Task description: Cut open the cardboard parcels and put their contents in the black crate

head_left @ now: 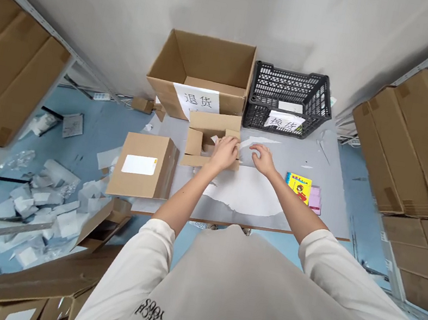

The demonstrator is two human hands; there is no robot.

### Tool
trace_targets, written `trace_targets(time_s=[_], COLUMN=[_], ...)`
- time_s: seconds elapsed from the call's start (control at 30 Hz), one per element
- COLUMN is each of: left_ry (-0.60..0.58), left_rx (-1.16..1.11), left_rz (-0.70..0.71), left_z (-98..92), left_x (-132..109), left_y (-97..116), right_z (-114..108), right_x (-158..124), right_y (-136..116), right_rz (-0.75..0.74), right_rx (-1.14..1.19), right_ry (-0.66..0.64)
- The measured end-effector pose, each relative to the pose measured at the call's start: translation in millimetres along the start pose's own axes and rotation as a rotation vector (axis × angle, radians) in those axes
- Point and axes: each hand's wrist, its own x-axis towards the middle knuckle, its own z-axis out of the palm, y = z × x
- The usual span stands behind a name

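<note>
A small opened cardboard box [201, 138] lies on the grey table [326, 202], its flaps spread. My left hand [224, 152] rests on the box's right edge with fingers curled over the cardboard. My right hand [263, 158] hovers just right of the box, fingers bent and pinched on a thin clear or white film [256, 141] that trails from the box. A white paper sheet [243, 193] lies under my forearms.
A large open carton with a paper label [203, 78] and a black plastic crate [288, 101] stand at the table's back. A sealed box [144, 167] sits at the left edge. A yellow booklet [299, 186] and pink card [315, 199] lie right. Shelves of cartons flank both sides; scraps litter the floor.
</note>
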Motion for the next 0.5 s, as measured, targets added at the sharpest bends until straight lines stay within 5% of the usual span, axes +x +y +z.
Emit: trace_targets(time_s=[0.23, 0.5], left_ry=[-0.212, -0.502], left_rx=[-0.075, -0.089], left_rz=[0.131, 0.074], left_z=[79.6, 188.5], left_x=[0, -14], left_y=[82, 128], right_z=[-55, -93], right_x=[-82, -178], right_y=[82, 169], right_rz=[0.209, 0.501], right_rx=[-0.038, -0.024], right_ry=[0.007, -0.021])
